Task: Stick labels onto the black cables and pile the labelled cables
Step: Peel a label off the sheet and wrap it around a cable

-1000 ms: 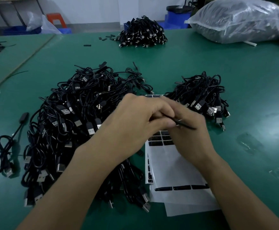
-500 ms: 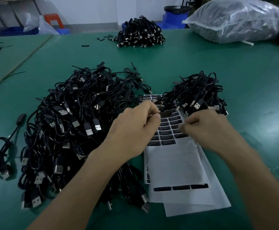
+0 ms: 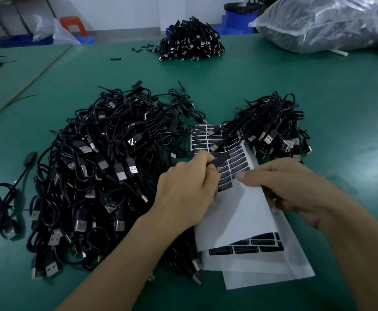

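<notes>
Black-on-white stock sits in the middle of the work: a white backing sheet (image 3: pixel 239 212) carrying rows of small black rectangular labels (image 3: pixel 239 157) lies toward the near edge of the green table (image 3: pixel 318 97), on top of more sheets.

The left hand (image 3: pixel 183 191) pinches a short black strip (image 3: pixel 220 161) over the label rows. It looks like a label just peeled, though I cannot rule out a cable end. The right hand (image 3: pixel 296 187) has thumb and curled fingers on the sheet's right edge, bowing it upward.

I judge the step to be taking a label. The next move calls for a cable from the large tangled heap of black USB cables (image 3: pixel 105 164) toward the left edge and for wrapping the label squarely round its cord. The cable would then go onto the smaller heap of black cables (image 3: pixel 271 126) just beyond the sheet, which I take to be the labelled pile. A few plugs from that heap lie across the label rows and may get in the way.

A third heap of black cables (image 3: pixel 190 41) lies by the far edge. At the far right corner a clear plastic bag (image 3: pixel 323 21) is stuffed with dark contents, probably more cables. Past the far edge stands a blue bin (image 3: pixel 233 23); its contents cannot be seen.
</notes>
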